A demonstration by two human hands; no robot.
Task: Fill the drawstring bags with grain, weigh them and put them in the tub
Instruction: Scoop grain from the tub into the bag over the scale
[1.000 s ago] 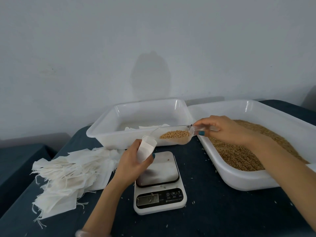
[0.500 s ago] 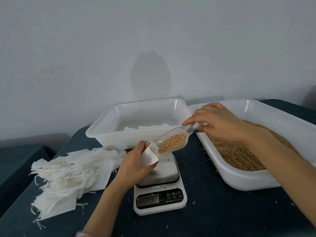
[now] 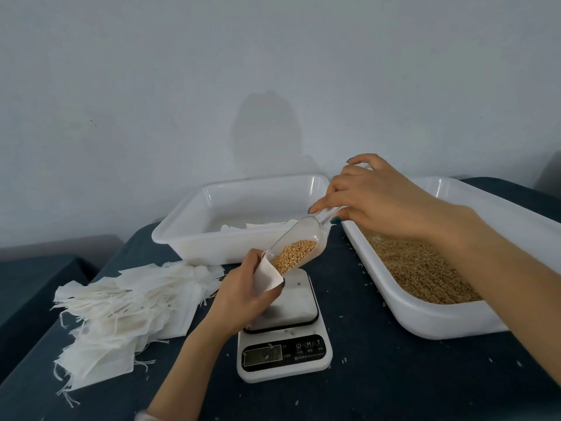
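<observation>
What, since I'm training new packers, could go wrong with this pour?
1. The scoop is tilted steeply at the bag, whose mouth looks barely wider than the scoop's lip; grain may spill onto the scale and table, where stray grains lie.
2. The left hand alone holds the soft bag open; it might fold shut mid-pour.
3. The right hand pinches only the handle end, so the scoop could twist.

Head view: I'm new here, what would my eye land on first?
The clear scoop of grain at centre, tipped by the right hand into a small white bag that the left hand holds over the scale. Next, the big tub of grain on the right and the heap of empty bags on the left.
</observation>
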